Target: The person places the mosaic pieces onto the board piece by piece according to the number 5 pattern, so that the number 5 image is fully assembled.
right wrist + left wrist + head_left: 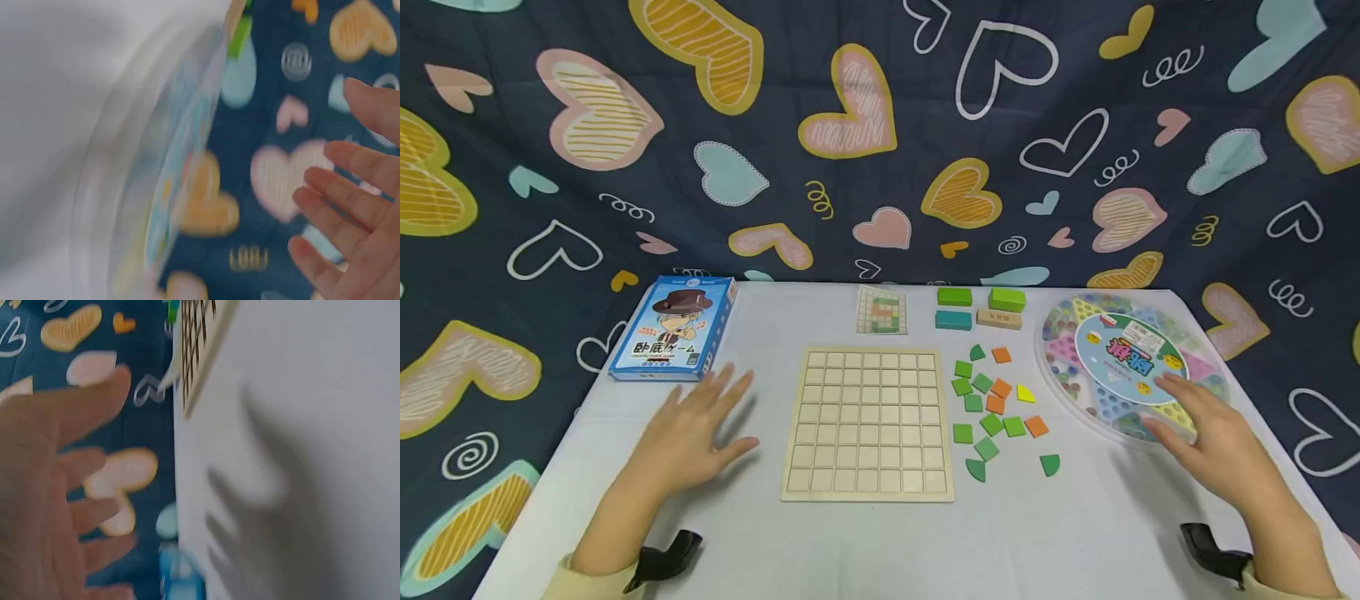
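Your left hand [688,433] lay spread, fingers straight, holding nothing, just left of the pale wooden grid board [868,422]. Your right hand [1213,437] was likewise flat and empty, fingertips at the near rim of the round clear plastic marble-game case [1131,362]. Small green, orange and yellow flat tiles [996,407] lay between board and right hand. Blue card-game box [673,327] sat just beyond your left fingertips.

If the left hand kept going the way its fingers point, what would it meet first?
Probably the blue card box: the left hand is open above the white table, fingers aimed up-right toward the box's near corner, though depth is unclear.
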### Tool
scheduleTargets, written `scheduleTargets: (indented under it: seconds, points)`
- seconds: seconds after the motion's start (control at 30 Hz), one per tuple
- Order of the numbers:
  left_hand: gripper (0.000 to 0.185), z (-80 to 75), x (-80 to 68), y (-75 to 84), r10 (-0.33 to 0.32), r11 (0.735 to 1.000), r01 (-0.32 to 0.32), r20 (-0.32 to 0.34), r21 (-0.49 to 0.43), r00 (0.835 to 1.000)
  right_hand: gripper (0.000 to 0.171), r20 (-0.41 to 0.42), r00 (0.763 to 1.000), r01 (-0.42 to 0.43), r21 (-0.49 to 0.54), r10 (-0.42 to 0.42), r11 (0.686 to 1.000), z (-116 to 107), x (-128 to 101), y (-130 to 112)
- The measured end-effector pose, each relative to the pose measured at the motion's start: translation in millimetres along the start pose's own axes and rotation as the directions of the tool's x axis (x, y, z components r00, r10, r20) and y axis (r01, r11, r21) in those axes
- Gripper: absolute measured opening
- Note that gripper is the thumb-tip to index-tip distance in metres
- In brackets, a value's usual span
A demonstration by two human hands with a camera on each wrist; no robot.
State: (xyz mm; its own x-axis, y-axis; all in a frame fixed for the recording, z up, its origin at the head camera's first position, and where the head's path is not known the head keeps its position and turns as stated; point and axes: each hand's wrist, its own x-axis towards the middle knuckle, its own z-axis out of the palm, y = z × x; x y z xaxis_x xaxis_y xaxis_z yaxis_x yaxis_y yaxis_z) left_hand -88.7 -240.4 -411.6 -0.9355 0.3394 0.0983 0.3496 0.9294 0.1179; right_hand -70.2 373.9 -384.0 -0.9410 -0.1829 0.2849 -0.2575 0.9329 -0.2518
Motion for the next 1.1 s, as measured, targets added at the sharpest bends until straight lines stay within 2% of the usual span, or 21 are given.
scheduleTargets:
  seconds: [0.07,0.13,0.2,0.3,0.37,0.47,0.57,0.7,0.83,0.97,1.1]
  points:
    - [0.084,7.3,13.3,7.9,0.075,0.989,-0.070,0.031,-0.126,0.997,0.055,0.022,0.999,0.026,0.103,-0.028,0.994,8.4,15.1,-13.3]
    - [0.083,15.1,24.9,14.0,0.129,0.960,-0.110,0.059,-0.257,0.990,0.052,0.061,0.997,0.039,0.175,-0.050,0.984,18.2,32.5,-28.4]
    - [0.083,21.8,34.7,18.0,0.150,0.919,-0.106,0.088,-0.380,0.985,0.049,0.107,0.991,0.052,0.249,-0.080,0.967,30.2,52.3,-42.0]
    - [0.085,30.9,45.9,20.3,0.149,0.863,-0.070,0.121,-0.500,0.981,0.045,0.205,0.971,0.043,0.360,-0.124,0.932,49.7,84.1,-58.6]
    - [0.085,36.6,51.4,20.1,0.151,0.831,-0.050,0.139,-0.553,0.979,0.044,0.265,0.952,0.028,0.425,-0.154,0.905,64.4,105.4,-66.1]
    - [0.086,44.0,57.1,19.8,0.189,0.801,-0.055,0.165,-0.596,0.968,0.042,0.348,0.919,-0.019,0.507,-0.184,0.862,85.6,133.7,-73.3]
    - [0.086,49.4,60.2,19.9,0.241,0.790,-0.065,0.210,-0.609,0.948,0.041,0.393,0.897,-0.030,0.512,-0.204,0.858,103.0,155.3,-76.7]
    - [0.086,51.2,64.4,20.2,0.280,0.782,-0.070,0.249,-0.619,0.927,0.037,0.425,0.881,-0.002,0.443,-0.208,0.897,117.6,171.3,-76.2]
    - [0.087,54.5,63.5,19.7,0.273,0.780,-0.056,0.259,-0.623,0.926,0.027,0.433,0.878,0.023,0.390,-0.205,0.921,127.7,173.6,-76.4]
    - [0.087,52.9,64.9,18.7,0.253,0.787,-0.044,0.257,-0.616,0.933,0.020,0.402,0.891,0.069,0.344,-0.214,0.936,130.4,176.5,-79.6]
    - [0.087,52.8,67.3,19.4,0.253,0.794,-0.053,0.251,-0.605,0.934,0.019,0.383,0.903,0.066,0.324,-0.194,0.944,127.2,175.5,-85.2]
